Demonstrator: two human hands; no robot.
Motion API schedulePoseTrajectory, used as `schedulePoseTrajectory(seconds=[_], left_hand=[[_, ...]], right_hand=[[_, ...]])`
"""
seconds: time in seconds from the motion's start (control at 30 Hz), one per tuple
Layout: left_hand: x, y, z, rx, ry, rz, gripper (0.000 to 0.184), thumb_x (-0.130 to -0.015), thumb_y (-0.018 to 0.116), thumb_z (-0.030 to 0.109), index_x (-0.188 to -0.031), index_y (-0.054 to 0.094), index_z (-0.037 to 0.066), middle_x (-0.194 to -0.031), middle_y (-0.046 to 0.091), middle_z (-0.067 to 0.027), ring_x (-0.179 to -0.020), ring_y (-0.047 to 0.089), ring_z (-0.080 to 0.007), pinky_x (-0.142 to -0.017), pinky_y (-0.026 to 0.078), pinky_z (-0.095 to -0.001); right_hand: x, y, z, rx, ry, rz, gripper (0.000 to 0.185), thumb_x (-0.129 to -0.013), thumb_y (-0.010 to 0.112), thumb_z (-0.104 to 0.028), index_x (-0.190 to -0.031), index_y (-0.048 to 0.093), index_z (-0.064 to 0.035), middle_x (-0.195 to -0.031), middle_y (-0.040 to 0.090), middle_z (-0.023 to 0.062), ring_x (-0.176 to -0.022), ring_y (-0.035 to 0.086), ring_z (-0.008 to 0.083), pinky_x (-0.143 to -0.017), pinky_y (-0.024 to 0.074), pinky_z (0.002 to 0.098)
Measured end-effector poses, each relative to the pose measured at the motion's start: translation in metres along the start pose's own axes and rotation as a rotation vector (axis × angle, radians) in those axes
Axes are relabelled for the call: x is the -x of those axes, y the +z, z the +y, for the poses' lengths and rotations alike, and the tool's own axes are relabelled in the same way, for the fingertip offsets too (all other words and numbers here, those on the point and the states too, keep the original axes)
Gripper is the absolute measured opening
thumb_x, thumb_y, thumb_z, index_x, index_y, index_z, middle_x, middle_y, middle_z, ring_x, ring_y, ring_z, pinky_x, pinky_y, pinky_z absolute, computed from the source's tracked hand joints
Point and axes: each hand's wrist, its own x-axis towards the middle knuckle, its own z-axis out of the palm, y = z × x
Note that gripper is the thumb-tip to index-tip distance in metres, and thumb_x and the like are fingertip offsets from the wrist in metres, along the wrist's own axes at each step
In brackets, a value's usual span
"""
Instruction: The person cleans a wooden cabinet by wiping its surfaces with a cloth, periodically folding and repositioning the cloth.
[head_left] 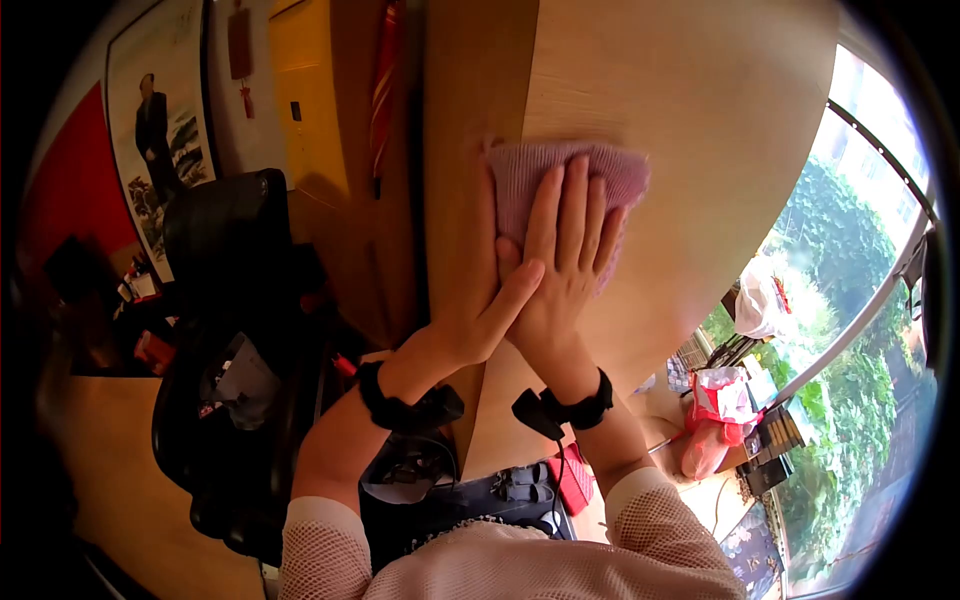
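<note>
A ribbed purple cloth (625,175) lies against the pale wooden side of a tall cabinet (690,110). My right hand (562,270) presses flat on the cloth, fingers stretched upward and slightly apart. At the cabinet's vertical corner is my left hand (475,310), its fingers extended upward along the cloth's left side. The left thumb points out and crosses over the base of my right hand. Whether the left fingertips touch the cloth's corner is hard to see. Black bands (590,405) with small dark boxes circle both wrists.
A black office chair (235,240) with things on its seat stands left. A folded red umbrella (383,100) hangs beside a yellow box (305,95). At right, bags (722,400) and books sit near a large window (850,220). Shoes (525,485) lie below.
</note>
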Motion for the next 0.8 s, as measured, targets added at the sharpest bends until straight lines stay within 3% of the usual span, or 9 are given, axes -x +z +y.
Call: schedulePoseTrajectory(seconds=[0.1, 0.17, 0.23, 0.37, 0.4, 0.5, 0.63, 0.7, 0.8], left_hand=[[0.037, 0.009, -0.015, -0.003, -0.089, -0.05, 0.078, -0.091, 0.037, 0.031, -0.135, -0.014, -0.008, -0.146, -0.007, -0.0209, -0.136, -0.002, -0.0299, -0.109, 0.003, -0.0379], [0.034, 0.008, -0.017, -0.065, 0.006, -0.031, 0.078, -0.092, 0.039, 0.03, -0.135, -0.013, -0.009, -0.146, -0.004, -0.0211, -0.136, 0.001, -0.0297, -0.109, 0.005, -0.0381], [0.018, 0.004, -0.017, -0.071, 0.006, -0.054, 0.077, -0.092, 0.04, 0.029, -0.136, -0.011, -0.009, -0.146, -0.001, -0.0212, -0.136, 0.003, -0.0293, -0.109, 0.006, -0.0374], [-0.102, -0.04, 0.014, 0.012, 0.202, -0.151, 0.078, -0.091, 0.042, 0.029, -0.137, -0.009, -0.008, -0.146, 0.002, -0.0225, -0.136, 0.005, -0.029, -0.109, 0.009, -0.036], [-0.126, -0.052, 0.016, 0.066, 0.227, -0.21, 0.079, -0.09, 0.043, 0.028, -0.137, -0.009, -0.008, -0.145, 0.003, -0.0232, -0.136, 0.005, -0.0301, -0.109, 0.009, -0.0367], [-0.159, -0.045, 0.012, 0.197, 0.376, -0.02, 0.069, -0.092, 0.036, 0.041, -0.141, 0.001, 0.006, -0.147, 0.002, -0.015, -0.136, 0.007, -0.03, -0.11, 0.011, -0.0399], [-0.134, -0.034, 0.007, 0.011, 0.516, 0.034, 0.068, -0.094, 0.03, 0.042, -0.141, -0.004, 0.007, -0.148, -0.006, -0.0137, -0.137, 0.002, -0.0292, -0.111, 0.011, -0.0404], [-0.105, -0.025, -0.004, -0.162, 0.438, 0.082, 0.068, -0.093, 0.032, 0.037, -0.14, -0.003, 0.004, -0.147, -0.002, -0.0168, -0.136, 0.005, -0.0309, -0.11, 0.012, -0.0403], [-0.035, -0.018, -0.004, -0.284, 0.223, -0.011, 0.074, -0.09, 0.04, 0.028, -0.137, -0.005, -0.005, -0.145, 0.004, -0.0229, -0.135, 0.008, -0.0333, -0.109, 0.01, -0.0391]], right_hand=[[0.037, 0.004, -0.001, 0.019, -0.01, -0.003, 0.054, -0.094, 0.029, -0.036, -0.132, 0.036, 0.0022, -0.136, 0.037, 0.0204, -0.127, 0.032, 0.0366, -0.105, 0.0178, 0.0519], [0.04, 0.005, 0.005, -0.017, -0.07, -0.021, 0.051, -0.091, 0.036, -0.033, -0.131, 0.039, -0.0007, -0.135, 0.038, 0.0185, -0.126, 0.033, 0.035, -0.104, 0.0188, 0.0508], [0.001, -0.006, 0.014, -0.075, -0.136, -0.089, 0.048, -0.088, 0.041, -0.032, -0.128, 0.045, -0.0059, -0.134, 0.041, 0.013, -0.124, 0.037, 0.0298, -0.105, 0.0194, 0.048], [-0.122, 0.002, 0.034, -0.156, -0.429, 0.166, 0.047, -0.086, 0.045, -0.029, -0.129, 0.044, -0.0091, -0.135, 0.038, 0.0153, -0.123, 0.037, 0.0316, -0.104, 0.0213, 0.0462], [-0.154, 0.003, 0.033, -0.106, -0.478, 0.267, 0.048, -0.087, 0.041, -0.029, -0.13, 0.043, -0.0076, -0.136, 0.039, 0.0133, -0.125, 0.036, 0.0299, -0.105, 0.0224, 0.0448], [-0.191, 0.009, 0.035, -0.003, -0.566, 0.348, 0.048, -0.089, 0.037, -0.027, -0.132, 0.041, -0.0066, -0.137, 0.038, 0.0107, -0.127, 0.036, 0.0294, -0.106, 0.0256, 0.0444], [-0.151, 0.002, 0.027, -0.019, -0.278, 0.255, 0.047, -0.091, 0.035, -0.027, -0.134, 0.039, -0.0087, -0.14, 0.035, 0.0094, -0.13, 0.031, 0.0283, -0.108, 0.0208, 0.0439], [-0.112, 0.012, 0.022, 0.011, -0.134, 0.292, 0.046, -0.092, 0.035, -0.028, -0.135, 0.038, -0.0098, -0.14, 0.034, 0.009, -0.131, 0.028, 0.0283, -0.109, 0.0185, 0.0426], [-0.038, 0.011, 0.011, -0.037, -0.068, 0.242, 0.047, -0.088, 0.045, -0.027, -0.131, 0.042, -0.0062, -0.135, 0.039, 0.0175, -0.123, 0.039, 0.0304, -0.103, 0.0249, 0.0444]])
